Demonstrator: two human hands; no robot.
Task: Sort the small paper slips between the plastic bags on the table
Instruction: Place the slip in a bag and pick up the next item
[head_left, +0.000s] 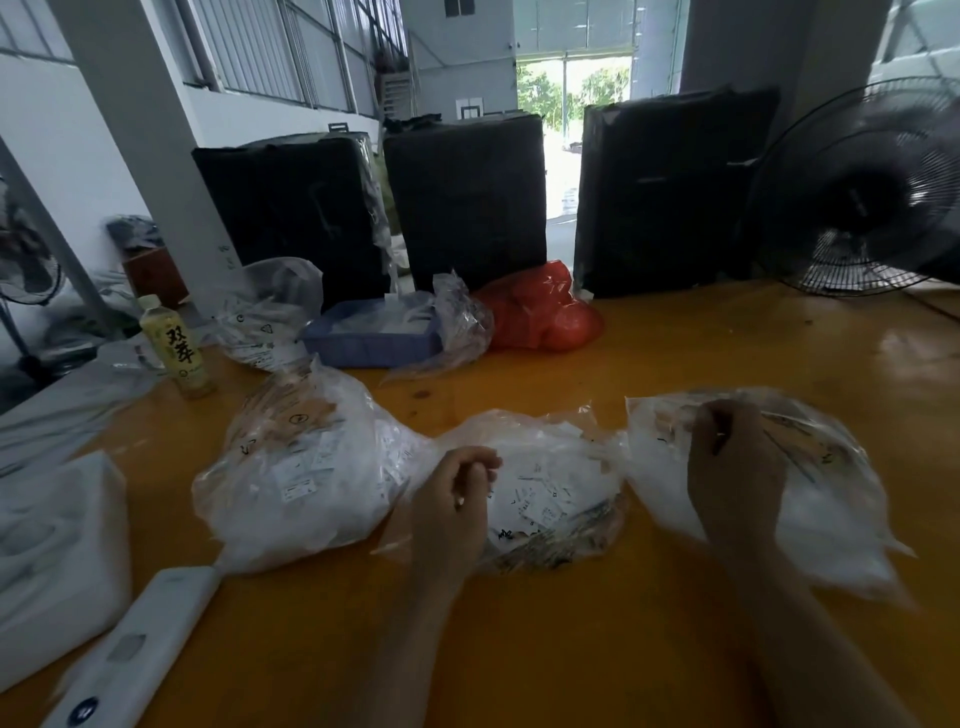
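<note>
Three clear plastic bags of small white paper slips lie on the orange table (519, 649). The left bag (296, 467) is full and bulging. The middle bag (550, 493) lies open with loose printed slips showing. The right bag (810, 493) is flatter. My left hand (452, 504) rests at the middle bag's left edge, its fingers curled closed; whether it pinches a slip is hidden. My right hand (732, 467) is over the right bag, fingers curled at the bag's upper edge; motion blur hides what they hold.
A drink bottle (176, 345), another clear bag (270, 317), a blue tray (374, 332) and a red bag (540, 306) sit behind. Three black wrapped boxes (467, 197) line the back. A fan (862, 187) stands at the right. White foam (57, 545) and a white device (135, 649) lie at the left.
</note>
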